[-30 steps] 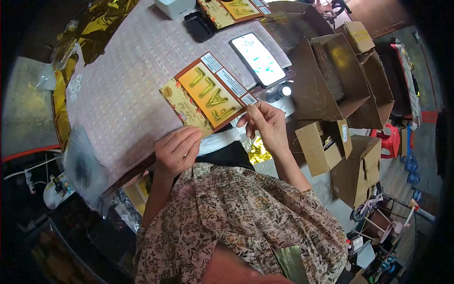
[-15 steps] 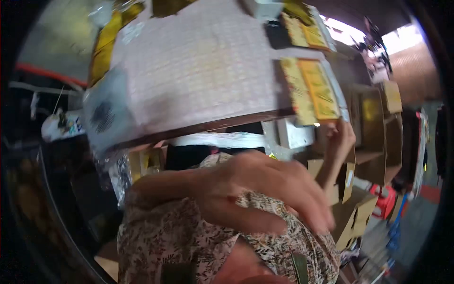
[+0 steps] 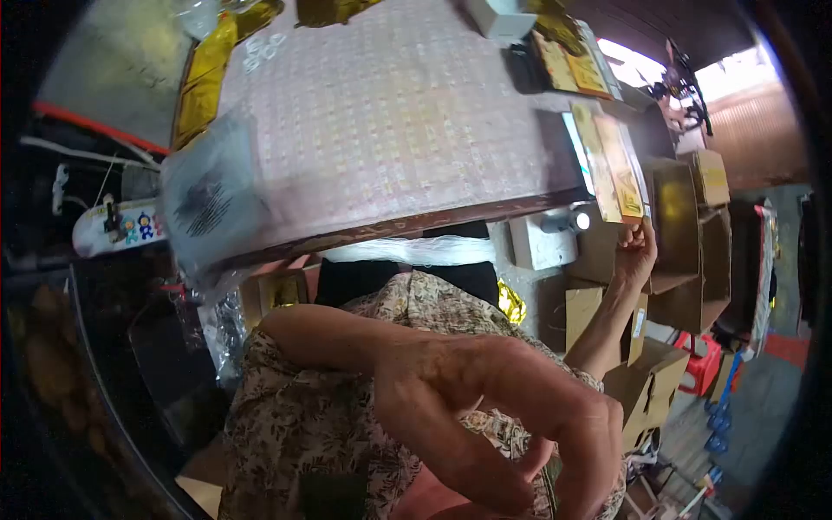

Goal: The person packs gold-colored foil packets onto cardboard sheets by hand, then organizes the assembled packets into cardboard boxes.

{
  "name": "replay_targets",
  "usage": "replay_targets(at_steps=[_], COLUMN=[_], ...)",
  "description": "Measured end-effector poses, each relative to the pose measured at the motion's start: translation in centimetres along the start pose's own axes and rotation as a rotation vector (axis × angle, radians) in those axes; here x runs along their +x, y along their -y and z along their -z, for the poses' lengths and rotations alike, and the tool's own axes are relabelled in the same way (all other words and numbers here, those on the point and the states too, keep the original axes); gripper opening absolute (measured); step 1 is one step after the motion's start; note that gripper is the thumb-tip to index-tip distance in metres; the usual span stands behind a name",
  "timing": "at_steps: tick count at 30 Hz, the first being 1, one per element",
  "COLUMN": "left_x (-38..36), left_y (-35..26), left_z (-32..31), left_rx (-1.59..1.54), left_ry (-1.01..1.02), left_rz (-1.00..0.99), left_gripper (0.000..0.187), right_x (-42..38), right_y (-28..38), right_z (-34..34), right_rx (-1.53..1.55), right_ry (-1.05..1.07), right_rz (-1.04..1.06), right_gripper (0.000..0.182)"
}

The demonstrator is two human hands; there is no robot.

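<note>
My left hand is large in the foreground, its arm crossing from the left in front of the floral top. The fingers are bent towards the thumb with a gap between them, and nothing shows in it; the fingertips lie partly at the lower frame edge. At the table's right front corner, my right hand pinches the near end of a yellow and gold printed packet. This packet sits tilted, with a pale blue-white edge showing on its left. Behind it lies a second yellow and orange printed stack beside a black item.
The table has a checked cover. A clear plastic bag lies at its left front corner, gold foil along the left edge. A white box stands at the back. Cardboard boxes and a red stool are at right.
My left hand has come down and closer to the camera, its fingers bending more. My right hand has shifted slightly right, and the printed packet has moved right and tilted.
</note>
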State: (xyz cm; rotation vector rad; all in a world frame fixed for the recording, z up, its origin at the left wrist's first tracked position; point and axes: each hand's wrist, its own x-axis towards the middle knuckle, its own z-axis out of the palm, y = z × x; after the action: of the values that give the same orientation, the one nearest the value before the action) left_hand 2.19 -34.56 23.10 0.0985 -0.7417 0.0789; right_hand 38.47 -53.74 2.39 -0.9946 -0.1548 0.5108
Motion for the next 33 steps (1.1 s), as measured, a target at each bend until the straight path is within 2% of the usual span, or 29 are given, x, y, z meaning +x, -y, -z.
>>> replay_targets(at_steps=[1,2,3,5,8,11,12,13,14,15,17,18,19,21,23,24,25,26,27,28,29,31,32,33], left_x=[-0.4,-0.6,-0.4,-2.1,-7.4,-14.4,-16.5,-19.6,-23.0,-26.2,-30.9,-31.5,-32.1,-31.9,-30.2,-31.0,-30.5,-29.9,-29.4,-29.0,-29.1,-29.0,-29.2,-29.4], left_y=[-0.5,-1.1,-3.4,-5.0,-6.2,-6.5,-6.8,-6.2,-5.8,-5.3,-5.6,-5.5,-5.4,-5.7,-6.1,-6.2,-6.5,-6.7,-7.0,-7.1,-7.4,-7.9,-8.0,-8.1], left_z=[-0.4,-0.8,0.9,2.0,2.1,5.1,5.5,6.9,8.9,10.6,12.6,13.4,14.0,15.6,16.0,17.5,18.1,18.6,19.2,20.0,20.3,21.0,21.3,21.6], left_rx=[-0.065,-0.124,0.134,0.402,0.628,1.221,1.382,1.605,1.811,2.018,2.210,2.281,2.353,2.340,2.512,2.453,2.456,2.321,2.174,2.224,2.225,2.157,2.155,2.045], left_ry=[-0.123,-0.244,0.048,0.329,0.036,-0.304,-0.541,-0.869,-1.024,-1.182,-1.251,-1.289,-1.322,-1.329,-1.267,-1.302,-1.288,-1.312,-1.327,-1.305,-1.293,-1.165,-1.150,-1.221], left_rz=[-0.042,-0.091,-0.034,0.016,0.147,0.235,0.406,0.451,0.399,0.350,0.355,0.446,0.541,0.557,0.817,0.653,0.644,0.859,1.066,1.172,1.175,1.109,1.108,1.004], left_gripper=[0.027,0.027,0.027,0.027,0.017,0.015,0.018,0.021,0.022,0.023,0.026,0.028,0.029,0.030,0.030,0.031,0.031,0.031,0.031,0.033,0.033,0.030,0.030,0.027], right_x=[0.6,1.2,1.5,2.5,2.5,-0.6,-2.1,-4.1,-4.6,-6.2,-8.5,-9.1,-9.4,-9.6,-9.7,-9.7,-9.7,-9.4,-9.3,-9.4,-9.6,-10.0,-10.5,-11.0], right_y=[-0.8,-1.3,-1.6,-2.1,-2.0,-3.4,-4.5,-5.8,-7.9,-9.9,-13.7,-15.8,-16.6,-18.3,-18.4,-18.0,-17.4,-16.7,-16.1,-15.6,-15.3,-15.3,-15.5,-15.8], right_z=[-0.4,-0.8,-1.0,-1.5,-1.1,-1.6,-1.9,-2.0,-0.5,-2.2,-4.1,-4.3,-5.0,-5.9,-7.1,-8.1,-8.7,-8.6,-8.6,-8.6,-8.5,-8.2,-8.3,-8.6], right_rx=[-0.055,-0.128,-0.210,-0.326,-0.403,-0.598,-0.679,-0.819,-0.824,-0.836,-0.966,-1.035,-1.119,-1.204,-1.185,-1.113,-1.042,-0.983,-0.984,-0.887,-0.790,-0.797,-0.898,-0.998], right_ry=[-0.037,0.034,0.051,-0.048,-0.199,-0.319,-0.226,-0.002,0.147,0.189,0.365,0.360,0.511,0.544,0.587,0.571,0.548,0.533,0.524,0.470,0.416,0.406,0.442,0.479], right_rz=[-0.009,0.009,-0.003,-0.020,-0.053,-0.140,-0.243,-0.242,-0.281,-0.346,-0.194,-0.180,-0.078,0.046,0.062,-0.008,-0.073,-0.149,-0.140,-0.169,-0.199,-0.184,-0.155,-0.122], right_gripper=[0.016,0.016,0.017,0.023,0.035,0.031,0.030,0.029,0.025,0.020,0.019,0.017,0.016,0.015,0.015,0.016,0.016,0.019,0.019,0.020,0.022,0.023,0.023,0.023])
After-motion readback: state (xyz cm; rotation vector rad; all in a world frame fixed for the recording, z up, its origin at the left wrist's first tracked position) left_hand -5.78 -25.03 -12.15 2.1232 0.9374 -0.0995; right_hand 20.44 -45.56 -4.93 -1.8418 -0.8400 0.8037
